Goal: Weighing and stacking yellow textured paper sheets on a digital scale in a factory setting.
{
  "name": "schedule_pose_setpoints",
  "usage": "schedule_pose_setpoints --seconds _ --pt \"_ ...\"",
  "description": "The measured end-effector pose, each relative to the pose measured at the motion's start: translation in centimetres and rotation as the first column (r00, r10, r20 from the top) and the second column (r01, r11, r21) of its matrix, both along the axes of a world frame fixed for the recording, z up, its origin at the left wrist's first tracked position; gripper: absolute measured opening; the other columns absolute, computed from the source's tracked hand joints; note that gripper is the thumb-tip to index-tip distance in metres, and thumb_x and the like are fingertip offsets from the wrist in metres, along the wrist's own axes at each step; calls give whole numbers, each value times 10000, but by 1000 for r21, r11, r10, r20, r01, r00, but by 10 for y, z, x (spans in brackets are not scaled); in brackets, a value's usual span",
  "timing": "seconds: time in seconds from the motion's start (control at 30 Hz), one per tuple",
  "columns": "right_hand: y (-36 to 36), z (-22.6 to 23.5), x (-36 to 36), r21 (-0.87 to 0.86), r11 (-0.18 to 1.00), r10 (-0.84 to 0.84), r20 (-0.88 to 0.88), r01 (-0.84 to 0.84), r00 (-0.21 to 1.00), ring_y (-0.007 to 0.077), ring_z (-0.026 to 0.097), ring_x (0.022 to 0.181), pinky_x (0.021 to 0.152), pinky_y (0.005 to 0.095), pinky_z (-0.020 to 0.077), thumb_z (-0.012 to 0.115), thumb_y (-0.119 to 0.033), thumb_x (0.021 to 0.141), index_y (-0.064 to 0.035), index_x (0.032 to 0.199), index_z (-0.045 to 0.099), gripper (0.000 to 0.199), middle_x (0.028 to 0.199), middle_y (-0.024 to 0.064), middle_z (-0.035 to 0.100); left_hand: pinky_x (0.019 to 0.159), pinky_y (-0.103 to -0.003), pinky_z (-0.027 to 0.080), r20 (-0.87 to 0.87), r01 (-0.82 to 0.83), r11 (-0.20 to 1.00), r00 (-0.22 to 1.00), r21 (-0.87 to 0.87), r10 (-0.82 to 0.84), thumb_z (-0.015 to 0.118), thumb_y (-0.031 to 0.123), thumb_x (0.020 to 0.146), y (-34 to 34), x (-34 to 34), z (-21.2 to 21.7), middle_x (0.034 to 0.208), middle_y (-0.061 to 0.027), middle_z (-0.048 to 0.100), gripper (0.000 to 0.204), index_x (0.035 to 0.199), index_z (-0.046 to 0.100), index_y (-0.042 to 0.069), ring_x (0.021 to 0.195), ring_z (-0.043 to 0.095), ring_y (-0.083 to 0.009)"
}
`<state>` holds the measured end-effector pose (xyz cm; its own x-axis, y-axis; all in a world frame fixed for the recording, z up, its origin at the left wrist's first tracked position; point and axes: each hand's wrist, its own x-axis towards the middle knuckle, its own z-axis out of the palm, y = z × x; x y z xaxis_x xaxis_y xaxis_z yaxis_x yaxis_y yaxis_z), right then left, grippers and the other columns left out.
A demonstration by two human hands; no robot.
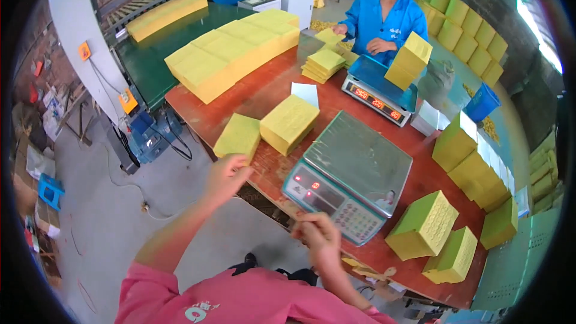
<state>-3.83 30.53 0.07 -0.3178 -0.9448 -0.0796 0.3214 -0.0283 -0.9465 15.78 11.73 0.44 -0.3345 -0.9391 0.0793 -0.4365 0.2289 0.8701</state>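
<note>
My left hand (228,179) is at the table's near edge, its fingertips at the near corner of a yellow paper stack (237,135). Its thumb and fingers are a little apart, and it does not visibly grip the stack. Beside that stack lies a thicker yellow paper block (289,121). My right hand (319,239) is closed, fingers curled, just in front of the near digital scale (360,165). Anything inside those fingers is hidden. The scale's plate bears nothing, and its display glows red.
Across the red table (270,171), a person in blue (384,24) handles yellow sheets beside a second scale (375,99) bearing a yellow block (409,60). A long yellow row (234,51) lies far left. More blocks (423,225) stand right. A motor (157,138) is left.
</note>
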Motion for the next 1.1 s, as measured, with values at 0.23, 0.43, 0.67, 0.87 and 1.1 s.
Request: schedule_pose_setpoints --seconds 0.23,0.43,0.67,0.87,1.1 --pt "-70 -61 124 179 897 366 213 -405 906 128 627 786 728 270 516 552 -91 967 -7 994 618 111 894 56 645 984 -444 435 185 -71 964 975 -257 121 719 235 797 -73 105 -51 1296 -227 547 530 1238 542 -2 1188 535 -381" --pt "-124 -100 147 200 875 374 299 -441 878 114 619 782 727 266 519 545 -113 972 -4 1003 620 135 888 44 639 1109 -512 294 479 252 883 877 -395 -36 786 319 729 -111 60 -55 1506 -267 296 804 1393 436 29 1384 293 -454" --pt "-185 -102 152 259 887 372 93 -383 923 119 622 729 671 267 526 556 -85 927 31 1021 621 163 829 68 648 1105 -602 246 429 325 883 888 -338 -163 743 409 777 -165 42 -95 1530 -278 237 813 1420 418 31 1399 227 -492" --pt "-201 -88 142 276 961 57 -73 -35 996 107 616 732 669 259 521 563 -26 914 27 1002 631 123 830 62 646 1095 -610 258 526 478 797 814 -368 -246 723 474 783 -190 43 -107 1515 -260 282 797 1399 454 46 1372 263 -511" --pt "-221 -61 141 257 824 -452 -239 505 859 105 607 789 710 242 498 518 17 941 13 1022 613 125 884 40 638 1107 -596 248 531 600 718 760 -354 -374 673 529 818 -243 65 -97 1507 -259 310 778 1400 467 55 1375 277 -505"
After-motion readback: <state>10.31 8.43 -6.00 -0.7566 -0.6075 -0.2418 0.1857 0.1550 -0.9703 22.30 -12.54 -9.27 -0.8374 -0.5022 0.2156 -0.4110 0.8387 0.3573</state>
